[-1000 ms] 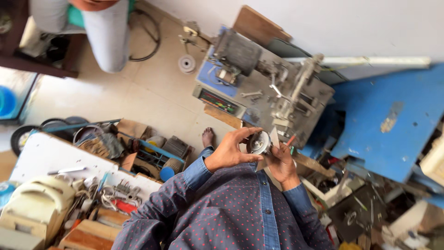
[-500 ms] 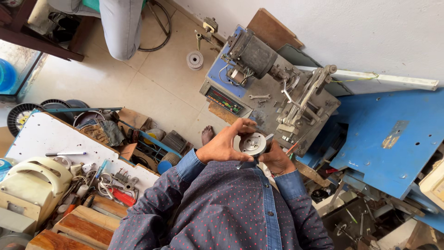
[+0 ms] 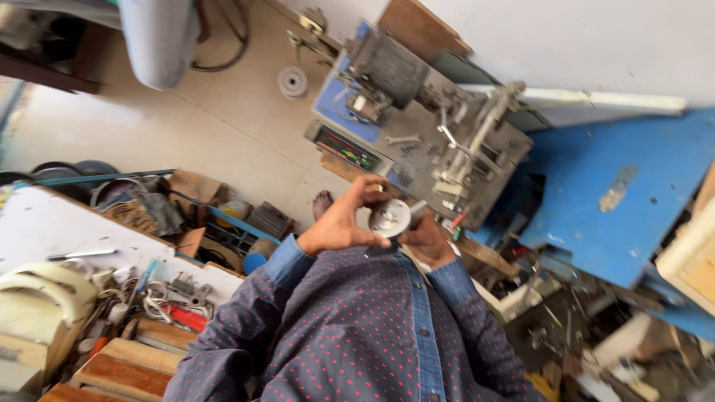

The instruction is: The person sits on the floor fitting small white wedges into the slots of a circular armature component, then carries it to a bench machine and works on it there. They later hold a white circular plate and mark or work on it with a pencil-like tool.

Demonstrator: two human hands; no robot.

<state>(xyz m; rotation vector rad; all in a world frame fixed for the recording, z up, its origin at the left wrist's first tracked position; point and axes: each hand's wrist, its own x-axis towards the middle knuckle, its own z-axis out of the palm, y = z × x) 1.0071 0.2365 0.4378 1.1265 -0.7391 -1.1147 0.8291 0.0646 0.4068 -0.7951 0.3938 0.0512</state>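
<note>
On the far left I see the white counter with a loose metal rod lying on it, and below it a heap of small tools and red-handled pliers. Against half a second ago this whole side has slid down and left in my view; the head camera has swung, not the things.

Moving right, my left hand is raised in front of my chest, its fingers curled over the top and near edge of the round silver metal disc-shaped part. That grip is closed on the part, as it was before, though the thumb now sits lower along the rim.

The part is held in the air between both hands, just in front of the grey and blue bench machine, which stands on the tan floor.

My right hand cups the part from beneath and from the right, also clasped on it; its fingertips are hidden behind the disc. It has barely shifted since the earlier frame.

Farther right stands a blue painted metal panel.
</note>
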